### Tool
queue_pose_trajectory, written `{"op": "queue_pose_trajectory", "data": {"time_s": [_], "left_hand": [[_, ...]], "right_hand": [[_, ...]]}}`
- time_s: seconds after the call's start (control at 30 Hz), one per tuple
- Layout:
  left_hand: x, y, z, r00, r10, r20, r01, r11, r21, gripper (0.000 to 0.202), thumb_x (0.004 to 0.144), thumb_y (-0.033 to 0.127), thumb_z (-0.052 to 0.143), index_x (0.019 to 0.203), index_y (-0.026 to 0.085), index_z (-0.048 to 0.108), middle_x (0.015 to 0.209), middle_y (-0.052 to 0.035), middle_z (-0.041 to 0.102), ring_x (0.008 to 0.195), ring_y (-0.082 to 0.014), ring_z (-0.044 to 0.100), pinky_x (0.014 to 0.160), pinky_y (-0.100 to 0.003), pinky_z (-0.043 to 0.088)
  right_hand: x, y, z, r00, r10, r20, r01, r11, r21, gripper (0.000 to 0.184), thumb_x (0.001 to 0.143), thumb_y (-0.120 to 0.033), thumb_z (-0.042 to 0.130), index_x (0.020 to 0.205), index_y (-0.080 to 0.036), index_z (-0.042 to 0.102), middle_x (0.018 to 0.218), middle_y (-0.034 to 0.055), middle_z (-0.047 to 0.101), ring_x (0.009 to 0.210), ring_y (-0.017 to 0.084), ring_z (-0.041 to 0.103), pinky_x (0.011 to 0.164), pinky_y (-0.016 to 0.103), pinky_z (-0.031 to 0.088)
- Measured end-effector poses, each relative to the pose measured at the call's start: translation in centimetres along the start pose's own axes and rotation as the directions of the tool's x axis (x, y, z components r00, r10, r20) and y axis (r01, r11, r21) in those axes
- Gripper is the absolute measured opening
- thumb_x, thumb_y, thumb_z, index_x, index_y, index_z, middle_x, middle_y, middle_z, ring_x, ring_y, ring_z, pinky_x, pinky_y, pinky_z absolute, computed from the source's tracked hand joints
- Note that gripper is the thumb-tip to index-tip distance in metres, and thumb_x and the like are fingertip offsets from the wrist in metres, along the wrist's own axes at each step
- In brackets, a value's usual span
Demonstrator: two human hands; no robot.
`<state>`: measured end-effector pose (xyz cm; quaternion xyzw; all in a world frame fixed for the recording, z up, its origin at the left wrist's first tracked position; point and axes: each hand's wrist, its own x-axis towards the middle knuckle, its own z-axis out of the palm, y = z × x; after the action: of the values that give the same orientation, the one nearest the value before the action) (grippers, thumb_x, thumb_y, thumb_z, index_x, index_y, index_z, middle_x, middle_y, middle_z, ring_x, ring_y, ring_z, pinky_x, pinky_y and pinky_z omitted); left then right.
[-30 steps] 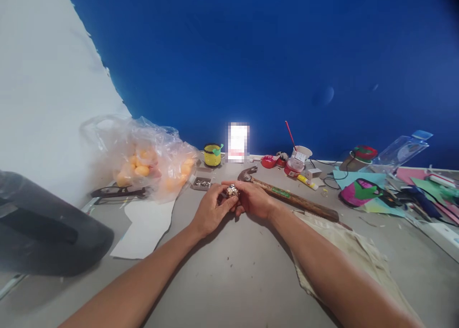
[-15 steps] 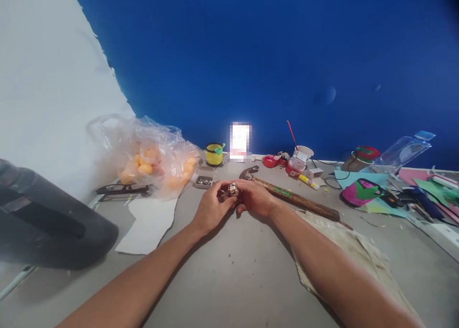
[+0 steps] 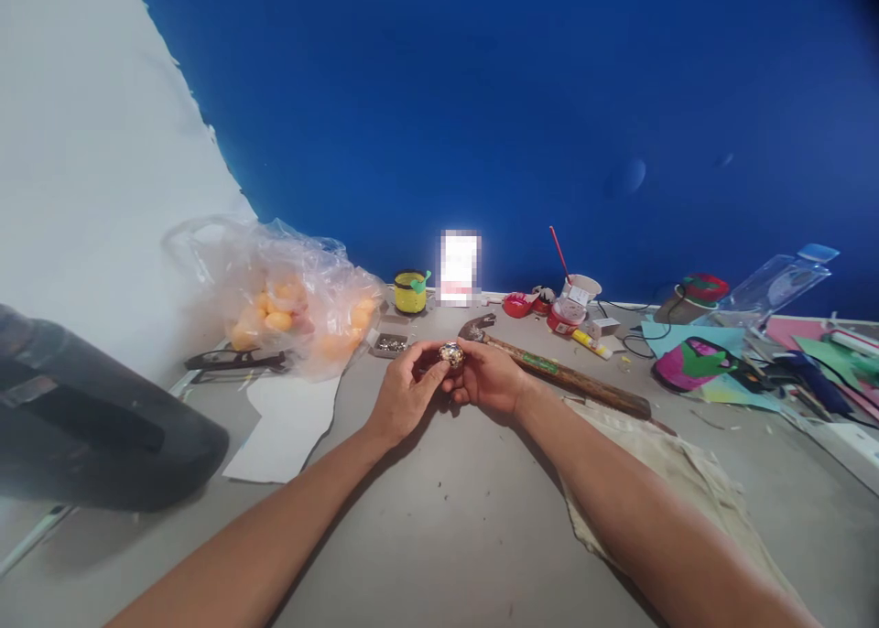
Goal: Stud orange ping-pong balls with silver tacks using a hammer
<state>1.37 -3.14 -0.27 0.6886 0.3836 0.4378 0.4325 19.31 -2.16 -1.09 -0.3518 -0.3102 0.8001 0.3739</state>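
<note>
A small, shiny, roundish silver-gold object (image 3: 451, 354) with a bumpy surface is held between both hands above the grey table. My left hand (image 3: 406, 388) is closed on its left side, thumb across the front. My right hand (image 3: 493, 378) grips it from the right, fingers curled beneath. Its underside is hidden by the fingers. Just behind the left hand sits a small open box (image 3: 389, 344) of tiny metal pieces. A claw hammer (image 3: 583, 385) with a wooden handle lies behind and to the right of the right hand.
On the left are a dark cylinder (image 3: 103, 417), glasses (image 3: 237, 361), white paper (image 3: 285, 436) and a plastic bag of orange fruit (image 3: 278, 321). A yellow cup (image 3: 410, 293) and a bright screen (image 3: 459, 266) stand behind. To the right lie a beige cloth (image 3: 659, 481) and a clear bottle (image 3: 775, 289).
The shiny object has turned and shifted slightly right between my fingers, and more of it shows. Both hands stay in nearly the same place.
</note>
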Motion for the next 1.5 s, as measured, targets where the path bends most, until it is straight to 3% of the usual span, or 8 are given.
{"op": "queue_pose_trajectory", "data": {"time_s": [0.27, 0.4, 0.5, 0.63, 1.0, 1.2, 1.3, 1.5], "left_hand": [[-0.1, -0.5, 0.2, 0.999, -0.031, 0.009, 0.031, 0.999, -0.013, 0.039, 0.086, 0.04, 0.07, 0.119, 0.019, 0.067, 0.109, -0.0069, 0.076, 0.089, -0.0209, 0.072, 0.083, -0.034, 0.059], [-0.1, -0.1, 0.2, 0.997, -0.068, -0.033, 0.069, 0.997, 0.037, 0.031, 0.078, 0.032, 0.074, 0.106, 0.02, 0.067, 0.092, -0.0019, 0.074, 0.069, -0.0156, 0.066, 0.068, -0.029, 0.056], [-0.1, 0.3, 0.2, 0.997, -0.077, -0.03, 0.078, 0.996, 0.038, 0.027, 0.078, 0.03, 0.074, 0.102, 0.02, 0.067, 0.084, 0.0005, 0.071, 0.065, -0.0141, 0.064, 0.064, -0.027, 0.054], [-0.2, 0.1, 0.2, 0.996, -0.083, -0.024, 0.085, 0.995, 0.051, 0.031, 0.078, 0.029, 0.074, 0.107, 0.02, 0.068, 0.091, -0.0013, 0.073, 0.068, -0.0147, 0.065, 0.066, -0.028, 0.055], [-0.2, -0.4, 0.3, 0.999, -0.033, 0.016, 0.033, 0.999, -0.019, 0.033, 0.086, 0.035, 0.071, 0.115, 0.02, 0.069, 0.101, -0.0047, 0.077, 0.08, -0.0195, 0.072, 0.076, -0.033, 0.059], [-0.2, 0.1, 0.2, 0.997, -0.042, -0.064, 0.045, 0.998, 0.039, 0.027, 0.08, 0.027, 0.074, 0.105, 0.02, 0.067, 0.098, -0.0041, 0.075, 0.081, -0.0196, 0.072, 0.077, -0.034, 0.057], [-0.2, 0.0, 0.2, 0.995, 0.003, -0.101, 0.011, 0.99, 0.137, 0.022, 0.079, 0.025, 0.074, 0.097, 0.02, 0.064, 0.092, -0.0027, 0.072, 0.084, -0.0199, 0.07, 0.079, -0.034, 0.056], [-0.2, -0.3, 0.2, 0.99, 0.101, -0.096, -0.085, 0.984, 0.158, 0.025, 0.083, 0.027, 0.073, 0.107, 0.022, 0.067, 0.103, -0.0048, 0.068, 0.092, -0.0198, 0.066, 0.084, -0.035, 0.056]], "right_hand": [[0.1, 0.7, 0.5, 0.999, -0.035, -0.041, 0.032, 0.997, -0.072, 0.052, 0.108, -0.051, 0.035, 0.093, -0.013, 0.066, 0.072, 0.0062, 0.07, 0.061, 0.015, 0.067, 0.053, 0.022, 0.054], [-0.2, 1.1, 0.8, 0.99, -0.139, -0.001, 0.136, 0.975, -0.174, 0.05, 0.098, -0.063, 0.055, 0.101, -0.015, 0.067, 0.075, 0.0044, 0.07, 0.061, 0.014, 0.068, 0.049, 0.021, 0.055], [-0.6, 1.2, 1.3, 0.978, -0.209, 0.022, 0.208, 0.948, -0.243, 0.044, 0.089, -0.057, 0.071, 0.11, -0.018, 0.069, 0.079, 0.002, 0.069, 0.061, 0.013, 0.067, 0.047, 0.02, 0.055], [-0.6, 1.3, 1.7, 0.962, -0.272, -0.025, 0.254, 0.926, -0.28, 0.034, 0.091, -0.049, 0.068, 0.104, -0.017, 0.07, 0.078, 0.0022, 0.068, 0.059, 0.012, 0.063, 0.048, 0.02, 0.056], [0.1, 0.8, 0.5, 0.998, -0.056, 0.027, 0.058, 0.994, -0.094, 0.05, 0.105, -0.055, 0.04, 0.094, -0.015, 0.066, 0.075, 0.0084, 0.072, 0.062, 0.016, 0.067, 0.051, 0.024, 0.056], [-0.9, 0.9, 1.5, 0.924, -0.374, -0.077, 0.306, 0.846, -0.436, 0.058, 0.09, -0.073, 0.059, 0.093, -0.016, 0.068, 0.073, 0.0042, 0.067, 0.06, 0.015, 0.065, 0.046, 0.022, 0.052], [-1.1, 0.9, 2.1, 0.902, -0.427, -0.063, 0.315, 0.751, -0.581, 0.055, 0.086, -0.071, 0.066, 0.084, -0.016, 0.067, 0.065, 0.0016, 0.061, 0.056, 0.014, 0.061, 0.044, 0.022, 0.048], [-1.1, 1.1, 2.8, 0.887, -0.453, -0.091, 0.355, 0.794, -0.494, 0.044, 0.089, -0.059, 0.064, 0.078, -0.017, 0.064, 0.061, -0.0013, 0.054, 0.051, 0.011, 0.05, 0.045, 0.022, 0.045]]}}
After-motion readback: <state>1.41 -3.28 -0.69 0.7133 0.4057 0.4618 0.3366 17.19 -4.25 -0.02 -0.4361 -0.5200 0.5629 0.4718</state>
